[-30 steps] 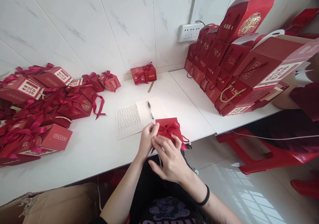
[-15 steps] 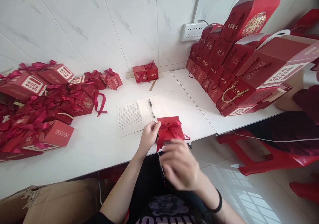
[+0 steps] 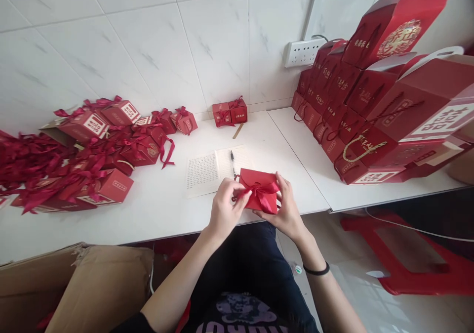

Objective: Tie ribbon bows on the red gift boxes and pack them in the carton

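Observation:
A small red gift box [image 3: 257,176] with a red ribbon bow [image 3: 259,192] is between my two hands at the table's front edge. My left hand [image 3: 226,207] pinches the left loop or end of the bow between thumb and fingers. Wrapped round the box's right side and lower edge is my right hand [image 3: 284,205], thumb near the upper right corner. Just behind the box lies an open notebook [image 3: 202,172] with handwriting, and a black pen [image 3: 232,161] rests on it.
Many ribboned red boxes [image 3: 118,185] are heaped at the left. Two boxes [image 3: 229,113] stand by the wall. Stacked red boxes [image 3: 344,120] fill the right side. A cardboard carton [image 3: 107,278] is below left, a red stool [image 3: 418,259] below right, a socket strip [image 3: 303,52] on the wall.
My right hand, blurred in front of the box before, now grips its right side. My left hand has moved from the box's corner onto the bow. The view has shifted left.

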`<move>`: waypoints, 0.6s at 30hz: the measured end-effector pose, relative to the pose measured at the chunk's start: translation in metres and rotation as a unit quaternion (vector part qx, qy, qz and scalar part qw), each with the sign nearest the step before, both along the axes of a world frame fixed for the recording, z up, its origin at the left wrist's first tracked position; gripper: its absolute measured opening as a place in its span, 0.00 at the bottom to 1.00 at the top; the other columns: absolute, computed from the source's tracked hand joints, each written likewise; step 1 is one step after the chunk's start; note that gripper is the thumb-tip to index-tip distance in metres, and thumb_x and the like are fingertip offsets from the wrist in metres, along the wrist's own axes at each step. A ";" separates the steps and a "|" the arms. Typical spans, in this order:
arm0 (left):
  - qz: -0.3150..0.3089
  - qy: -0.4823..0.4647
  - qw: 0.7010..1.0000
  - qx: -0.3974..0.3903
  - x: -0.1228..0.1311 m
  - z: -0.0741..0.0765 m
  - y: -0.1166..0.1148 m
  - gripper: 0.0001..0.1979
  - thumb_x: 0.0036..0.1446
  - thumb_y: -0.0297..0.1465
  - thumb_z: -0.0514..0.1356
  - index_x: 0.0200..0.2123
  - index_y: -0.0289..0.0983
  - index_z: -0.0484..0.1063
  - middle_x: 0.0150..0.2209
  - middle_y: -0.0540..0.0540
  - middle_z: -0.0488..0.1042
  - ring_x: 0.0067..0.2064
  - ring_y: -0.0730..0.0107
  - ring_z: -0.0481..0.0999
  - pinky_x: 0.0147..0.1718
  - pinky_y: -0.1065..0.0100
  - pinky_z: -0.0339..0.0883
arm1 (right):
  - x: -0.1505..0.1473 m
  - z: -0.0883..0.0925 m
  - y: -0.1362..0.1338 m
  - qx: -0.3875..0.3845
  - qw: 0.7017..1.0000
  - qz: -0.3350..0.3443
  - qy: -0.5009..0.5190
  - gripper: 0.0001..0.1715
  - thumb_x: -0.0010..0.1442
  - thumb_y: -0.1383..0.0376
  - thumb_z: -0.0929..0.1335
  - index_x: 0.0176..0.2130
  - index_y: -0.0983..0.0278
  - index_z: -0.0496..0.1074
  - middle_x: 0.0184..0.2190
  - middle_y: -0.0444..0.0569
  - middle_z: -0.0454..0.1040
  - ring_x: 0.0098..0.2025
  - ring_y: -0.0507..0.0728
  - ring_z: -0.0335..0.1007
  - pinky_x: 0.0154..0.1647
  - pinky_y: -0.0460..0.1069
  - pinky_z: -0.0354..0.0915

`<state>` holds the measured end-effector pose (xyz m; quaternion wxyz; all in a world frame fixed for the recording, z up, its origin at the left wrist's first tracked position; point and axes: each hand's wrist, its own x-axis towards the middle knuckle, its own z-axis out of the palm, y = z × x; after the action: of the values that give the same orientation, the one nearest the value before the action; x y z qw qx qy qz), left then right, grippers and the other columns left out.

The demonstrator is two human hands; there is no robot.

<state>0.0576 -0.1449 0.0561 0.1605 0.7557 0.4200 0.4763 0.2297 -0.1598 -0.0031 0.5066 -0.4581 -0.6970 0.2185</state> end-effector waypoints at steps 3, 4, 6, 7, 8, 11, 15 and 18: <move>0.000 0.046 0.980 0.193 0.002 0.012 -0.019 0.04 0.57 0.25 0.58 0.35 0.39 0.70 0.32 0.48 0.63 0.38 0.69 0.66 0.37 0.67 0.67 | -0.003 0.020 -0.006 0.090 0.995 -0.031 0.012 0.54 0.55 0.60 0.72 0.67 0.55 0.37 0.60 0.61 0.49 0.64 0.67 0.49 0.54 0.64 0.66; 0.002 0.058 0.971 0.231 0.003 0.017 -0.024 0.06 0.56 0.24 0.58 0.36 0.40 0.71 0.33 0.47 0.61 0.39 0.68 0.65 0.39 0.65 0.68 | -0.003 0.027 -0.009 0.118 0.992 -0.034 0.017 0.53 0.56 0.59 0.71 0.67 0.56 0.37 0.60 0.62 0.50 0.64 0.68 0.48 0.55 0.65 0.64; 0.003 0.075 0.958 0.278 0.005 0.027 -0.034 0.08 0.55 0.23 0.59 0.36 0.41 0.72 0.34 0.47 0.59 0.40 0.67 0.62 0.43 0.62 0.69 | -0.003 0.039 -0.013 0.160 0.986 -0.030 0.031 0.51 0.57 0.60 0.71 0.67 0.58 0.39 0.60 0.62 0.51 0.64 0.68 0.49 0.57 0.66 0.62; 0.001 0.081 0.953 0.292 0.006 0.032 -0.038 0.08 0.54 0.23 0.59 0.36 0.41 0.72 0.34 0.47 0.58 0.40 0.67 0.61 0.44 0.60 0.70 | -0.003 0.045 -0.016 0.174 0.984 -0.026 0.039 0.50 0.57 0.60 0.71 0.67 0.58 0.40 0.60 0.62 0.52 0.64 0.68 0.50 0.57 0.66 0.62; -0.001 0.087 0.949 0.302 0.007 0.036 -0.041 0.08 0.54 0.22 0.59 0.35 0.41 0.72 0.34 0.47 0.58 0.40 0.67 0.61 0.45 0.59 0.70 | -0.003 0.049 -0.018 0.184 0.982 -0.023 0.046 0.49 0.57 0.61 0.71 0.67 0.59 0.41 0.60 0.62 0.52 0.63 0.68 0.50 0.57 0.66 0.63; 0.000 0.105 0.944 0.312 0.009 0.047 -0.048 0.09 0.53 0.21 0.58 0.35 0.41 0.72 0.35 0.47 0.57 0.40 0.68 0.60 0.46 0.58 0.70 | -0.002 0.059 -0.023 0.203 0.977 -0.025 0.056 0.49 0.57 0.62 0.71 0.67 0.58 0.43 0.60 0.61 0.53 0.63 0.69 0.52 0.56 0.66 0.63; 0.007 0.115 0.942 0.316 0.010 0.056 -0.055 0.10 0.52 0.20 0.58 0.34 0.41 0.71 0.34 0.48 0.57 0.39 0.68 0.60 0.45 0.58 0.71 | 0.000 0.064 -0.027 0.213 0.975 -0.018 0.060 0.49 0.55 0.63 0.71 0.67 0.57 0.43 0.60 0.59 0.54 0.62 0.68 0.53 0.56 0.66 0.63; 0.009 0.128 0.939 0.319 0.008 0.059 -0.061 0.09 0.53 0.21 0.58 0.34 0.40 0.72 0.35 0.47 0.57 0.39 0.68 0.61 0.45 0.59 0.71 | 0.000 0.065 -0.029 0.207 0.976 0.002 0.072 0.50 0.55 0.64 0.72 0.67 0.57 0.43 0.61 0.58 0.53 0.63 0.67 0.53 0.58 0.65 0.62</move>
<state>0.0657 -0.2057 0.1151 -0.1478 0.8179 0.2698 0.4862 0.2300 -0.1892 0.0616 0.6385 -0.3253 -0.6899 0.1030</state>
